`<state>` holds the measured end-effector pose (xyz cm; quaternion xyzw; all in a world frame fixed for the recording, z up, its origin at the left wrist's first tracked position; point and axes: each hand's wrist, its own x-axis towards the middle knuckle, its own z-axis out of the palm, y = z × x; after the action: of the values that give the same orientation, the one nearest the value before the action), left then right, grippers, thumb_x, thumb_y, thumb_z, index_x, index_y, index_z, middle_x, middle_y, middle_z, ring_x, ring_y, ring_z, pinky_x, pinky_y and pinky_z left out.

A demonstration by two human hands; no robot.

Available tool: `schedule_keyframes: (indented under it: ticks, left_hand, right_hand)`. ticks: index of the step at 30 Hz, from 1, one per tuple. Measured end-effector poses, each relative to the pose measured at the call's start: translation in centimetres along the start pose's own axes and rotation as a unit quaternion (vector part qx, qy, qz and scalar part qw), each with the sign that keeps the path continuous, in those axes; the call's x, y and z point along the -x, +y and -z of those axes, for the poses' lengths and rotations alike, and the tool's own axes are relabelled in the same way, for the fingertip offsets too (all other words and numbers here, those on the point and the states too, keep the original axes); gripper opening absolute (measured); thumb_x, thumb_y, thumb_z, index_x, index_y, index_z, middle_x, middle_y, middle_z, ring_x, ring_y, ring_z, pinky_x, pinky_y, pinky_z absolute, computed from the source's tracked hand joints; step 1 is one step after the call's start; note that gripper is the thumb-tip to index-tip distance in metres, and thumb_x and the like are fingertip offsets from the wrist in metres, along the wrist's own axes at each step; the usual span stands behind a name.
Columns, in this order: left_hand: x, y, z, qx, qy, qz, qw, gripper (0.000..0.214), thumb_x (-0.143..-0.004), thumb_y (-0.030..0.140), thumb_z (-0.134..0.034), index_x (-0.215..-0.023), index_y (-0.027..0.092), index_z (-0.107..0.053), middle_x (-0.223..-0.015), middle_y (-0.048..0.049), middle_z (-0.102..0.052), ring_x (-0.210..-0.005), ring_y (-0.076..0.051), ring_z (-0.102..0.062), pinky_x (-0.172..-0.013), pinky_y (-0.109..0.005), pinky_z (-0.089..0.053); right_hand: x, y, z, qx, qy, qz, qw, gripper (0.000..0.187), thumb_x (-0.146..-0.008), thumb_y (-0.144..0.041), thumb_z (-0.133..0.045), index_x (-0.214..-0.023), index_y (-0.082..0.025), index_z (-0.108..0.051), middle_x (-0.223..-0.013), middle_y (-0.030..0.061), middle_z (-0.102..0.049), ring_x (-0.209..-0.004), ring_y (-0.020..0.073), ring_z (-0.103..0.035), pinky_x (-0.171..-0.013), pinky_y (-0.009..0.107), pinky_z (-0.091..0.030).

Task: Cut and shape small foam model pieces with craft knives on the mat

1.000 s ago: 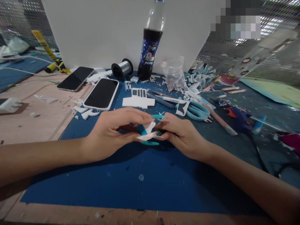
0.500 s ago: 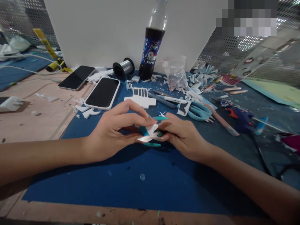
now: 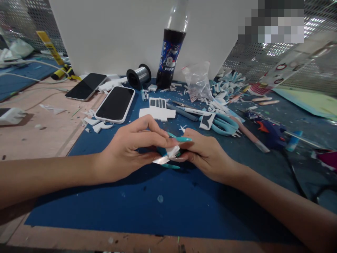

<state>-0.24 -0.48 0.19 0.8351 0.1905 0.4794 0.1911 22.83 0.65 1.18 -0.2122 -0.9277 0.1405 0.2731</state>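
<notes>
Both hands meet over the blue cutting mat (image 3: pixel 147 203) and pinch one small white cut-out piece (image 3: pixel 168 155) between their fingertips. My left hand (image 3: pixel 129 151) comes in from the left, its thumb and fingers closed on the piece, the long teal nails pointing right. My right hand (image 3: pixel 207 154) grips the same piece from the right with curled fingers. Part of the piece is hidden between the fingers.
Behind the hands lie a white paper cut-out (image 3: pixel 157 109), two phones (image 3: pixel 115 104), a wire spool (image 3: pixel 138 76), a Pepsi bottle (image 3: pixel 171 49), a plastic bag (image 3: pixel 198 82), teal scissors (image 3: pixel 221 123), pens, scraps and a blue glue gun (image 3: pixel 273 133). A white board stands at the back.
My hands have stayed together on the piece and turned it slightly. The left fingers have lifted and arched a little higher.
</notes>
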Motion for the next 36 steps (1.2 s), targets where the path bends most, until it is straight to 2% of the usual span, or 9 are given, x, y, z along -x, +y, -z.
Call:
schedule_keyframes:
  ticks: [7, 12, 17, 22, 28, 33, 36]
  left_hand:
    - [0.0, 0.1, -0.2, -0.006, -0.010, -0.009, 1.000, 0.015, -0.085, 0.010, -0.067, -0.096, 0.020, -0.066, -0.092, -0.0031, -0.057, -0.089, -0.014, -0.068, -0.079, -0.022, -0.061]
    - [-0.3, 0.3, 0.0, -0.030, -0.023, -0.024, 0.999, 0.018, -0.086, 0.014, -0.068, -0.103, 0.017, -0.065, -0.093, -0.0057, -0.059, -0.090, -0.015, -0.065, -0.080, -0.025, -0.060]
    - [-0.5, 0.6, 0.3, -0.033, -0.040, 0.002, 0.999, 0.025, -0.090, 0.017, -0.064, -0.114, 0.021, -0.061, -0.093, -0.0063, -0.063, -0.089, -0.016, -0.062, -0.068, -0.024, -0.059]
    - [-0.4, 0.6, 0.4, -0.034, -0.050, -0.001, 0.998, 0.030, -0.087, 0.008, -0.061, -0.115, 0.021, -0.060, -0.098, -0.0079, -0.063, -0.096, -0.017, -0.061, -0.079, -0.027, -0.058]
    - [-0.4, 0.8, 0.5, -0.047, -0.047, -0.008, 0.998, 0.031, -0.088, 0.007, -0.058, -0.114, 0.022, -0.059, -0.097, -0.0075, -0.063, -0.095, -0.019, -0.062, -0.080, -0.029, -0.059]
    - [-0.2, 0.9, 0.5, -0.005, -0.020, 0.042, 0.999, 0.029, -0.088, 0.009, -0.059, -0.114, 0.021, -0.060, -0.101, -0.0081, -0.058, -0.088, -0.015, -0.060, -0.061, -0.018, -0.059]
    - [-0.1, 0.8, 0.4, 0.016, -0.008, 0.047, 0.999, 0.028, -0.088, 0.012, -0.063, -0.114, 0.021, -0.061, -0.101, -0.0076, -0.056, -0.086, -0.013, -0.060, -0.061, -0.015, -0.058]
  right_hand:
    - [-0.3, -0.2, 0.0, 0.006, -0.017, 0.005, 1.000, 0.040, -0.103, -0.040, -0.030, -0.087, -0.018, -0.059, -0.067, 0.0008, -0.054, -0.066, 0.0147, -0.043, -0.059, 0.026, -0.033]
    - [-0.3, -0.3, 0.0, -0.003, -0.006, -0.001, 1.000, 0.037, -0.103, -0.039, -0.030, -0.085, -0.018, -0.055, -0.069, 0.0004, -0.053, -0.065, 0.0138, -0.042, -0.057, 0.025, -0.033]
    - [-0.3, 0.0, 0.1, 0.005, 0.001, 0.014, 1.000, 0.036, -0.104, -0.039, -0.029, -0.080, -0.020, -0.048, -0.066, -0.0005, -0.049, -0.062, 0.0141, -0.038, -0.056, 0.025, -0.033]
    - [-0.1, 0.2, 0.4, -0.001, -0.012, 0.023, 1.000, 0.036, -0.104, -0.041, -0.028, -0.082, -0.020, -0.048, -0.067, -0.0001, -0.050, -0.062, 0.0141, -0.040, -0.058, 0.026, -0.035]
    - [-0.2, 0.1, 0.6, -0.004, -0.021, 0.014, 1.000, 0.039, -0.104, -0.040, -0.028, -0.078, -0.019, -0.048, -0.066, 0.0001, -0.052, -0.061, 0.0137, -0.040, -0.059, 0.027, -0.036]
    - [0.0, 0.5, 0.8, 0.002, 0.002, 0.019, 1.000, 0.032, -0.103, -0.039, -0.037, -0.086, -0.017, -0.055, -0.065, -0.0004, -0.049, -0.061, 0.0133, -0.041, -0.055, 0.025, -0.034]
    - [0.1, 0.7, 0.9, -0.002, 0.008, 0.020, 1.000, 0.031, -0.102, -0.039, -0.039, -0.091, -0.016, -0.058, -0.066, 0.0000, -0.051, -0.062, 0.0134, -0.044, -0.055, 0.025, -0.035]
